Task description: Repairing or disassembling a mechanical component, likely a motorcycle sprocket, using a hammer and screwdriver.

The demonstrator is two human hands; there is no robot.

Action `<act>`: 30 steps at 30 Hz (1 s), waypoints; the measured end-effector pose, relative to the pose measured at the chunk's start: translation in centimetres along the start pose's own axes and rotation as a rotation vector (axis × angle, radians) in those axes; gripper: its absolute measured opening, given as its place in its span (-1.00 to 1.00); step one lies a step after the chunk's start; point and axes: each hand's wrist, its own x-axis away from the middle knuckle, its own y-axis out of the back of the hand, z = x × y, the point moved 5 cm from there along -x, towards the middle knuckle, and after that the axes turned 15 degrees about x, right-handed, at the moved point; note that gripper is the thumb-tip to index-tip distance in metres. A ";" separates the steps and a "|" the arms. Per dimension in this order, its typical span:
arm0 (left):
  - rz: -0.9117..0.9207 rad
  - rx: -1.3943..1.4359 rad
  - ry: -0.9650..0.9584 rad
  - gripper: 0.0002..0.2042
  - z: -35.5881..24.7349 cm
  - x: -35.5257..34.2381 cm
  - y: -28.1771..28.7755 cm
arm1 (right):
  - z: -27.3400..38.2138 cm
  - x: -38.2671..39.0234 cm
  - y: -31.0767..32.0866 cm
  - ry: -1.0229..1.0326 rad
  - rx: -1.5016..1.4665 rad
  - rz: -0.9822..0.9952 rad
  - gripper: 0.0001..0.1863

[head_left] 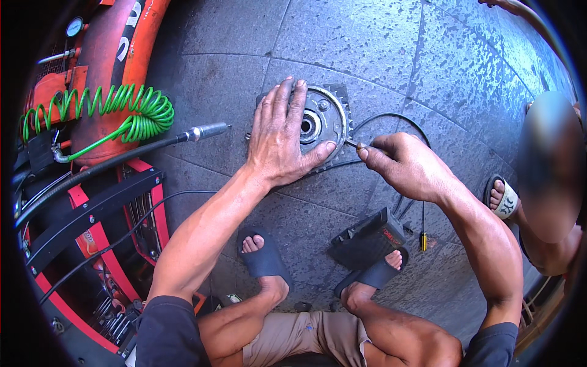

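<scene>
My left hand [278,131] lies flat with fingers stretched over the left side of a round metal hub plate [334,122], its thumb reaching across the lower face. A ring-shaped bearing [310,125] sits at the plate's centre, and a bolt head shows above it. Beneath the plate is a dark, notched-edged piece [337,92] on the floor. At the plate's right rim, my right hand [403,160] pinches a thin metal rod [351,143] between thumb and fingers. Most of that rod is hidden in the hand, so its kind cannot be made out.
A yellow-handled screwdriver [423,240] and a black case [372,240] lie near my right foot. A black cable [403,116] loops right of the plate. On the left stand a red tank [104,67], a green coiled hose [143,113] and a red-black tool rack [92,214]. Another person's sandalled foot [502,197] is at right.
</scene>
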 end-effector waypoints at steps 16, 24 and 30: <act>0.024 -0.015 0.017 0.06 -0.7 -0.3 -0.1 | 1.0 0.7 -0.1 -0.003 0.251 -0.127 -0.60; -0.011 -0.028 -0.023 0.05 -0.3 0.0 0.0 | 1.9 1.6 -0.6 0.041 0.528 -0.290 -0.58; 0.043 0.133 0.003 0.06 1.0 -0.6 0.4 | 0.3 1.5 -0.9 -0.040 0.087 -0.145 -0.47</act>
